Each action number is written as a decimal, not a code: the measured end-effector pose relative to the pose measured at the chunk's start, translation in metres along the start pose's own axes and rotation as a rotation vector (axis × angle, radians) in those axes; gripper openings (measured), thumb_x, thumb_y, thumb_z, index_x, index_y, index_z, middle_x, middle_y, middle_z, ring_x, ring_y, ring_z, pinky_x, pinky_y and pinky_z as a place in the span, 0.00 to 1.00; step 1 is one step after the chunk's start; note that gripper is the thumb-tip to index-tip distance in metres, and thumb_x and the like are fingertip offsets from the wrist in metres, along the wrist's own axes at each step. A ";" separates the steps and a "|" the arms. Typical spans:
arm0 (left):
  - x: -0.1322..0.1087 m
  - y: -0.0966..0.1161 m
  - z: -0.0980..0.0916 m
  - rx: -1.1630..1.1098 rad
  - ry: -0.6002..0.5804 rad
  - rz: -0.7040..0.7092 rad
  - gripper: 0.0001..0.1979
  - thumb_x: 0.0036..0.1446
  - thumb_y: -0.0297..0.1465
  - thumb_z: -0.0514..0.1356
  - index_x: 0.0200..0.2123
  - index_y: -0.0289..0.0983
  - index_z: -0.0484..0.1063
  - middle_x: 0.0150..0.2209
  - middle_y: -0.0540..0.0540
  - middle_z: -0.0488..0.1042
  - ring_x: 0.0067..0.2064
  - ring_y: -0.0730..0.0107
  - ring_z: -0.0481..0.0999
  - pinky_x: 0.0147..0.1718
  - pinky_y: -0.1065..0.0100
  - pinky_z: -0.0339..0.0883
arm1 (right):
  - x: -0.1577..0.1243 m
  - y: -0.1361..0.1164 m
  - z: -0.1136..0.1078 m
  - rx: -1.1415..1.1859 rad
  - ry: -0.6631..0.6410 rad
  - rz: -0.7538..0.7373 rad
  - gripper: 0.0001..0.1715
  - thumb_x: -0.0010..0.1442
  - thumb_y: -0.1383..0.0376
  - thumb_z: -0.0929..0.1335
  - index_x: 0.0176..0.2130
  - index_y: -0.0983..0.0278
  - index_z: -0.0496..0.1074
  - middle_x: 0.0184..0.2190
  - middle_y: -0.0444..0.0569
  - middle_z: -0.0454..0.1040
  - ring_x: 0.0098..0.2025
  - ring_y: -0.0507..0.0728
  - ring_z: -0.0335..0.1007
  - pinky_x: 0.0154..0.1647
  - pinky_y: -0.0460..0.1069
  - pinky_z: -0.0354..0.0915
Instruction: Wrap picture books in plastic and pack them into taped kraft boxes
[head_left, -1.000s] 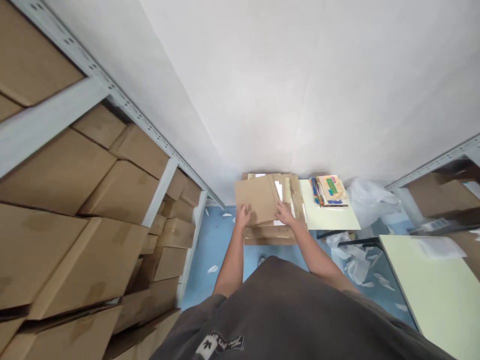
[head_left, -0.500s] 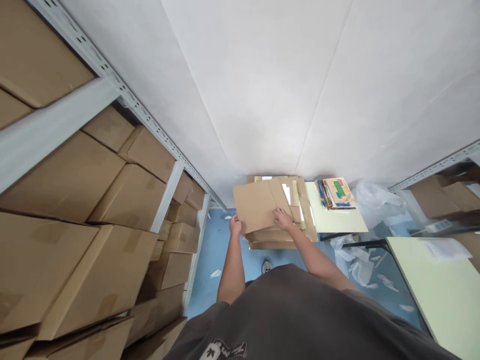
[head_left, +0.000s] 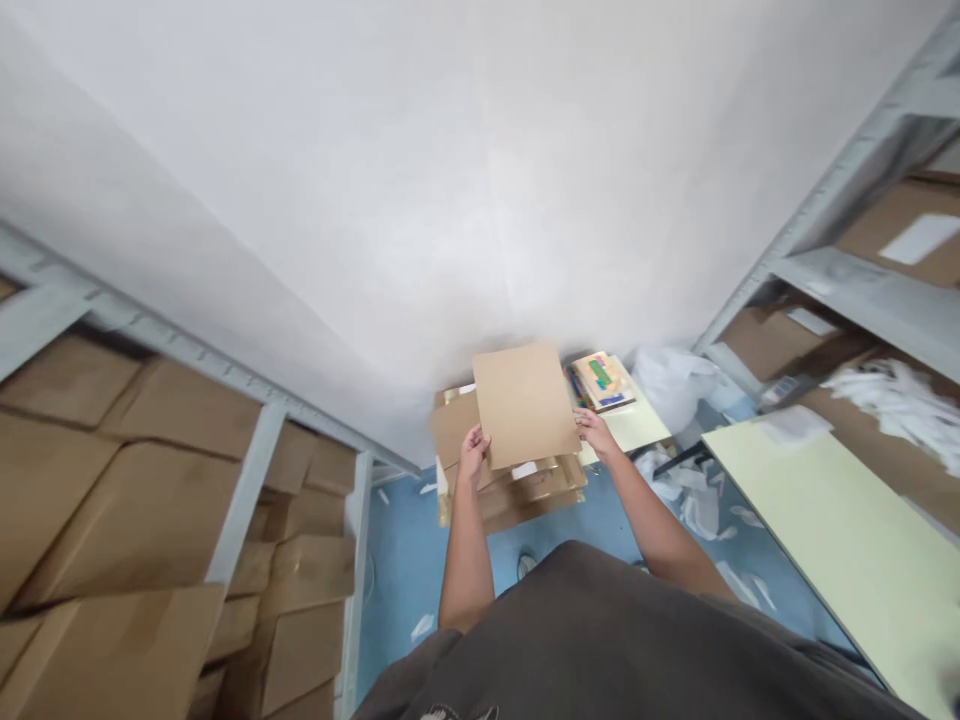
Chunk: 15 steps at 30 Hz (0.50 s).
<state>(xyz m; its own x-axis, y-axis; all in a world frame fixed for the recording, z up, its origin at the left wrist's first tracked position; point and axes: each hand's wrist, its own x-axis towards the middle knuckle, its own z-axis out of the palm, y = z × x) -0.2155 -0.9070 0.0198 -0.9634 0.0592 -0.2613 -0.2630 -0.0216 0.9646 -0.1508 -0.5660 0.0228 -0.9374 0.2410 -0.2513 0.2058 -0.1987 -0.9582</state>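
A flat, nearly square cardboard piece point(head_left: 525, 405) is held up in front of me, above a stack of flattened cardboard point(head_left: 525, 490). My left hand point(head_left: 474, 452) grips its lower left edge, fingers closed on it. At its right edge, my right hand point(head_left: 595, 432) pinches the board near the lower corner. Most of the stack's top lies hidden behind the held piece. Just to the right, a pile of books point(head_left: 604, 380) rests on a pale green table point(head_left: 641, 425).
Metal shelving point(head_left: 251, 490) packed with cardboard boxes point(head_left: 142, 510) lines the left. Another shelf point(head_left: 885, 290) stands at right, beside a long pale green table point(head_left: 825, 530). Plastic bags point(head_left: 675, 385) sit by the wall point(head_left: 480, 180); scraps litter the blue floor point(head_left: 397, 570).
The view has turned to the right. The cardboard piece is raised off the stack and held more squarely. My right hand has gone from lying on the cardboard to gripping its right edge.
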 end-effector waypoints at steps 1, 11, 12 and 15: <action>0.003 0.003 0.028 0.017 -0.048 0.009 0.32 0.57 0.42 0.69 0.63 0.40 0.73 0.51 0.38 0.83 0.49 0.58 0.83 0.44 0.62 0.76 | -0.007 -0.007 -0.026 0.025 0.041 -0.005 0.39 0.40 0.60 0.74 0.54 0.60 0.76 0.35 0.46 0.80 0.38 0.61 0.78 0.41 0.55 0.73; -0.008 0.006 0.365 0.210 -0.565 -0.034 0.38 0.51 0.40 0.68 0.66 0.38 0.73 0.47 0.40 0.82 0.47 0.59 0.82 0.45 0.61 0.76 | -0.132 -0.035 -0.314 0.209 0.527 -0.069 0.36 0.39 0.61 0.73 0.51 0.58 0.76 0.36 0.46 0.80 0.39 0.62 0.77 0.42 0.55 0.72; -0.016 0.001 0.400 0.229 -0.608 -0.034 0.38 0.51 0.40 0.68 0.66 0.38 0.73 0.47 0.40 0.82 0.47 0.59 0.82 0.45 0.61 0.76 | -0.150 -0.034 -0.340 0.231 0.574 -0.079 0.35 0.40 0.61 0.74 0.51 0.58 0.76 0.35 0.46 0.80 0.39 0.61 0.77 0.42 0.55 0.72; -0.047 -0.019 0.496 0.208 -0.714 -0.080 0.38 0.49 0.37 0.70 0.65 0.38 0.74 0.46 0.41 0.83 0.46 0.58 0.82 0.45 0.60 0.75 | -0.205 -0.026 -0.405 0.283 0.711 -0.089 0.33 0.41 0.61 0.75 0.50 0.56 0.75 0.35 0.44 0.79 0.40 0.61 0.77 0.42 0.55 0.72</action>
<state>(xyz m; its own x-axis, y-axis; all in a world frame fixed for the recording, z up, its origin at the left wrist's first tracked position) -0.1398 -0.4140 0.0320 -0.6553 0.6877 -0.3124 -0.2474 0.1953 0.9490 0.1503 -0.2252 0.0437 -0.5218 0.8010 -0.2936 -0.0315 -0.3620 -0.9316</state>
